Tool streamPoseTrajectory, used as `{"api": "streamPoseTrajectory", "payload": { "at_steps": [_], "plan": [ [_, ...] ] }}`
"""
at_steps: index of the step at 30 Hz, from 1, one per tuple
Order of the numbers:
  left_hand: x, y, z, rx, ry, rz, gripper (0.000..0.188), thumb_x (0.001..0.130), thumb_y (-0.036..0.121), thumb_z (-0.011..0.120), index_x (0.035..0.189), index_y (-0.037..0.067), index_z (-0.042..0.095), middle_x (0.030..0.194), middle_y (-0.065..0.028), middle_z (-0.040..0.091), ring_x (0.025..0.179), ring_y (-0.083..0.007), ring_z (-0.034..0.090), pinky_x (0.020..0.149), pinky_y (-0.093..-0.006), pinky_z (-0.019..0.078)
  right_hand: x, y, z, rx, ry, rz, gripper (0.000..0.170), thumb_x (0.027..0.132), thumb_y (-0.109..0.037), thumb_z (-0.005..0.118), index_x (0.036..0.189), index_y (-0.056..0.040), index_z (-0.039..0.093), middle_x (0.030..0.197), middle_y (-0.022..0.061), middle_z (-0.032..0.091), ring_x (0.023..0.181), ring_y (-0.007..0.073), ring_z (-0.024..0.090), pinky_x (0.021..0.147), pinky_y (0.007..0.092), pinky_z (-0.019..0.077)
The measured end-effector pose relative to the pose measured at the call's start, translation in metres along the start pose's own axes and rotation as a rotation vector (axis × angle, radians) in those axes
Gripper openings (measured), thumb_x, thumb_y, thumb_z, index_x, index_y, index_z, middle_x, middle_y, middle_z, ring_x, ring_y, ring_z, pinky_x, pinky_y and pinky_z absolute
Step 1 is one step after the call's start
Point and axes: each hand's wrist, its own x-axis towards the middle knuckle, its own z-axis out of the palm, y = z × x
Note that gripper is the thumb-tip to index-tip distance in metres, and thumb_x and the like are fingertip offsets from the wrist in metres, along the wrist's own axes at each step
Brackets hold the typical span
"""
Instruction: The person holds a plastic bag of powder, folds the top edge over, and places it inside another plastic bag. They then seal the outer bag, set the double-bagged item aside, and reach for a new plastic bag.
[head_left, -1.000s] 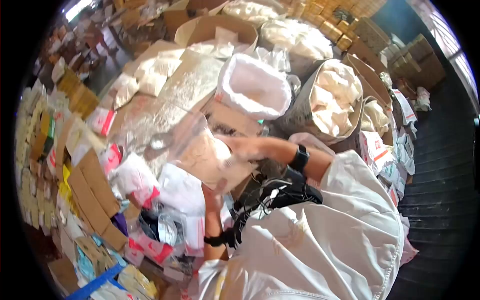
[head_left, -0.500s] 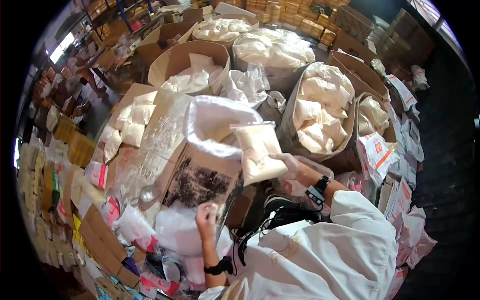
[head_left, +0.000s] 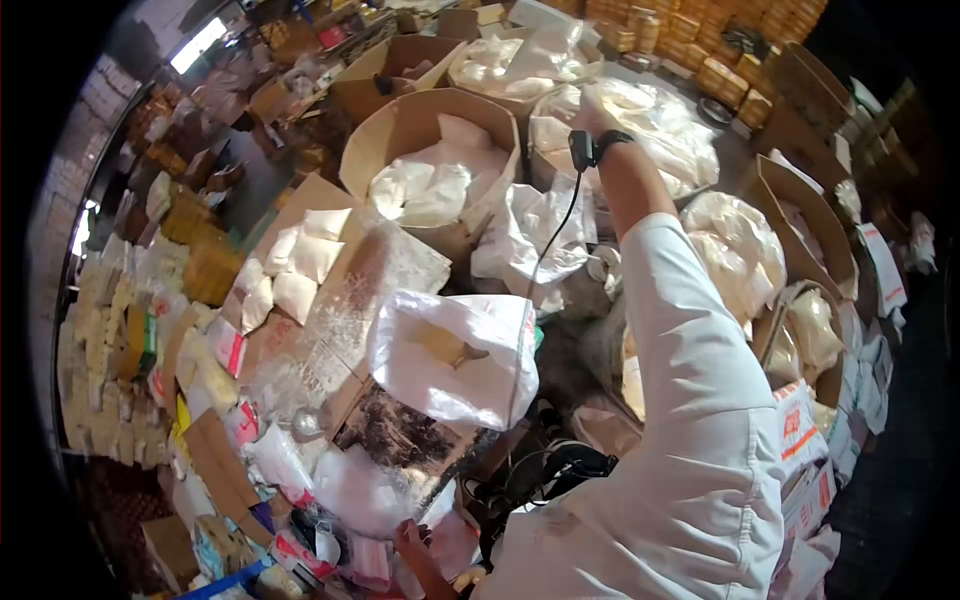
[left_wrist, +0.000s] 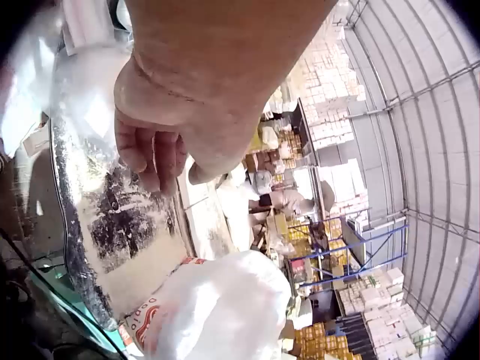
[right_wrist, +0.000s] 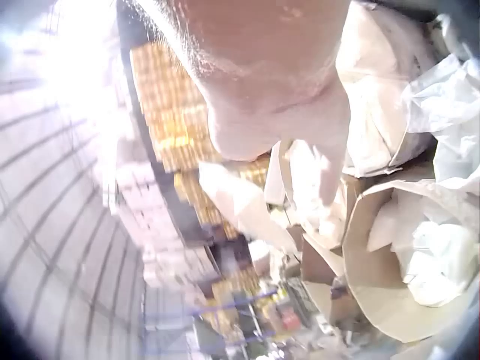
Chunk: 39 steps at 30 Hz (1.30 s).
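My right hand (head_left: 597,112) reaches far out over the large boxes of filled packets. Near its fingertips a pale packet (head_left: 545,52) is blurred; in the right wrist view the packet (right_wrist: 244,206) lies beyond the hand (right_wrist: 289,131), whose fingers extend without curling round it. My left hand (head_left: 412,545) is low beside a cloudy plastic bag (head_left: 362,492). In the left wrist view the left hand (left_wrist: 169,142) hangs with loosely bent fingers, holding nothing, above a dusty dark-stained surface (left_wrist: 124,217). A white-lined container (head_left: 400,372) with pale contents stands ahead of me.
Large cardboard boxes (head_left: 357,150) hold pale packets. More packets (head_left: 296,297) lie on cardboard at left. Flattened cardboard (head_left: 215,460) and red-and-white bags (head_left: 800,425) flank my body. A crumpled clear bag (head_left: 530,235) sits beyond the lined container. A person (left_wrist: 289,201) is in the background.
My right hand has carried the filled packet from beside the lined container forward over the far boxes, and its fingers have straightened. My left hand has drawn back toward my body.
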Motion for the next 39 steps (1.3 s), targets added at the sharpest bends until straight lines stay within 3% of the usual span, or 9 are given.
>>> {"api": "streamPoseTrajectory", "payload": {
  "at_steps": [1,4,5,10,16,18,26,29,39],
  "plan": [
    [-0.006,0.003,0.004,-0.011,0.014,-0.005,0.019,0.098,0.022,0.058,0.106,0.005,0.059,0.077,-0.0051,0.065,0.063,-0.0125,0.060,0.054,-0.0235,0.0437,0.021,0.011,0.002,-0.177,0.043,-0.017,0.039,0.103,-0.027,0.046,0.138,-0.0083,0.047,0.140,0.0239,0.043,0.125,0.0529,0.042,0.104,0.0662,0.0378],
    [-0.027,0.007,0.017,-0.065,0.047,-0.066,0.020,0.098,0.022,0.057,0.106,0.004,0.060,0.078,-0.0050,0.065,0.062,-0.0122,0.060,0.054,-0.0238,0.0444,0.019,0.049,-0.003,-0.611,-0.279,0.092,0.027,0.098,-0.019,0.058,0.117,-0.0002,0.055,0.121,0.0183,0.057,0.110,0.0317,0.061,0.094,0.0411,0.0537],
    [-0.031,0.007,0.022,-0.088,0.053,-0.086,0.020,0.098,0.022,0.057,0.106,0.004,0.060,0.078,-0.0048,0.065,0.062,-0.0121,0.060,0.055,-0.0238,0.0444,0.016,0.060,0.008,-0.502,-0.168,0.267,0.027,0.096,-0.019,0.060,0.115,-0.0009,0.056,0.118,0.0167,0.060,0.104,0.0278,0.065,0.091,0.0368,0.0554],
    [-0.025,-0.011,0.021,-0.087,-0.034,-0.051,0.020,0.096,0.021,0.058,0.105,0.003,0.061,0.077,-0.0041,0.064,0.062,-0.0109,0.057,0.055,-0.0233,0.0444,-0.071,0.088,0.003,-0.547,-0.394,0.332,0.020,0.095,-0.023,0.061,0.104,-0.0048,0.062,0.105,0.0065,0.065,0.090,0.0209,0.068,0.079,0.0327,0.0562],
    [-0.005,-0.048,-0.004,-0.043,-0.105,0.272,0.019,0.096,0.018,0.060,0.104,0.002,0.062,0.085,-0.0030,0.061,0.066,-0.0082,0.053,0.057,-0.0229,0.0436,-0.227,0.079,0.005,-0.518,-0.580,0.319,0.030,0.100,-0.024,0.053,0.125,-0.0084,0.057,0.113,0.0054,0.067,0.100,0.0192,0.066,0.087,0.0318,0.0533],
    [-0.008,-0.030,-0.014,-0.241,-0.157,0.121,0.018,0.097,0.017,0.061,0.107,0.002,0.062,0.085,-0.0032,0.060,0.067,-0.0093,0.054,0.060,-0.0240,0.0452,-0.288,0.073,0.004,-0.515,-0.586,0.318,0.034,0.101,-0.023,0.051,0.131,-0.0076,0.054,0.116,0.0061,0.066,0.102,0.0189,0.065,0.088,0.0322,0.0528],
    [0.053,-0.204,-0.147,-0.464,-0.159,0.052,0.028,0.095,0.020,0.058,0.119,0.005,0.058,0.100,-0.0078,0.066,0.079,-0.0141,0.061,0.067,-0.0272,0.0494,-0.501,0.217,0.059,-0.603,-0.634,0.353,0.039,0.100,-0.019,0.048,0.136,-0.0027,0.048,0.125,0.0115,0.063,0.107,0.0219,0.063,0.093,0.0348,0.0501],
    [0.042,-0.237,-0.193,-0.405,0.043,-0.108,0.029,0.093,0.015,0.060,0.118,0.001,0.057,0.096,-0.0099,0.067,0.072,-0.0139,0.063,0.062,-0.0268,0.0506,-0.547,0.276,0.085,-0.721,-0.730,0.355,0.040,0.101,-0.019,0.048,0.137,-0.0023,0.047,0.126,0.0126,0.062,0.110,0.0230,0.063,0.093,0.0347,0.0506],
    [0.064,-0.314,-0.245,-0.638,0.160,-0.294,0.025,0.093,0.016,0.060,0.113,0.002,0.057,0.094,-0.0069,0.065,0.067,-0.0118,0.059,0.052,-0.0202,0.0430,-0.473,0.486,0.171,-0.795,-0.782,0.433,0.052,0.094,-0.025,0.061,0.135,0.0008,0.042,0.122,0.0151,0.056,0.111,0.0316,0.059,0.092,0.0417,0.0534]
  ]
}}
